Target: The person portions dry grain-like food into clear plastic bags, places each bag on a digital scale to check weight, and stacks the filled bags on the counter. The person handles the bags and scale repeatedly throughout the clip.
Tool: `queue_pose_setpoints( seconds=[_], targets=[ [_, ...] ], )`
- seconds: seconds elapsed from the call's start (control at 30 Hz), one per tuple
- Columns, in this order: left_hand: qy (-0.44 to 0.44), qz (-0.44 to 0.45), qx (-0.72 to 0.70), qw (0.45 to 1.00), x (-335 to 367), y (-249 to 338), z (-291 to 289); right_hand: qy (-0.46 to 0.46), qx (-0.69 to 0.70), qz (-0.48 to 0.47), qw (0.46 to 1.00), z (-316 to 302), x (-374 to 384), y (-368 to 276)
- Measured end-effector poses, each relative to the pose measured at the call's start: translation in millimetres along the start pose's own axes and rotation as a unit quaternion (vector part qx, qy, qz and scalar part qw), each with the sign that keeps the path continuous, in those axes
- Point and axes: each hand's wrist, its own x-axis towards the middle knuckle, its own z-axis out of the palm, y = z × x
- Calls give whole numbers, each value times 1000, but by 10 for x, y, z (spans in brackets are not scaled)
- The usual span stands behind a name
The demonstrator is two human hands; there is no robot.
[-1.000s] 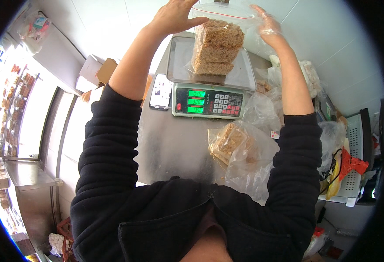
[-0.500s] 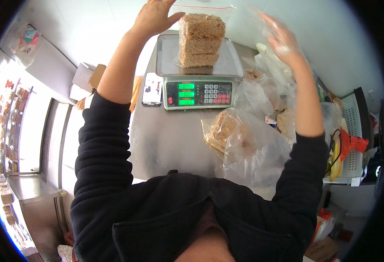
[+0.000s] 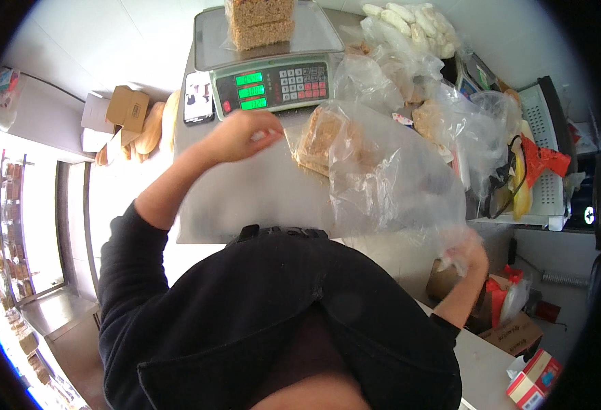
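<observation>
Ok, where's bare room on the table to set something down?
Bare table lies left of the large clear bag, between the scale and the black top; the left hand covers part. Right of the scale, plastic bags crowd the table.

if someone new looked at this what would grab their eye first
Probably the digital scale, its three green displays glowing at upper centre, with bagged brown crumbly blocks on its metal pan. Next, perhaps the large clear plastic bag over the right side of the metal table, then the bright red plastic bag at far right.
</observation>
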Motion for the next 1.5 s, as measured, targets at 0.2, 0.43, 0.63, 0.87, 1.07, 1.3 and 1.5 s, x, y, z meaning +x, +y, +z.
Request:
queue_pose_setpoints(
  seconds=[0.2, 0.43, 0.63, 0.87, 1.07, 1.3, 1.5],
  targets=[
    [-36, -99, -170, 980, 297, 182, 1228, 36, -192, -363, 911, 1207, 813, -529],
    [-83, -145, -278, 946, 464, 198, 1656, 137, -296, -205, 923, 1978, 1246, -1663],
    [190, -90, -124, 970, 391, -8, 1526, 95, -291, -231, 924, 2249, 1964, -1676],
    [137, -84, -160, 974, 392, -164, 1539, -10, -199, -272, 941, 2234, 2526, -1387],
    [129, -64, -147, 979, 402, -169, 1553, -65, -119, -285, 949, 2148, 2721, -1203],
    [147, -57, -213, 964, 263, -142, 1569, -57, 131, -196, 970, 2270, 2337, -1147],
    [124, -31, -194, 973, 242, -150, 1448, -110, 154, -220, 957, 2235, 1848, -1352]
  ],
)
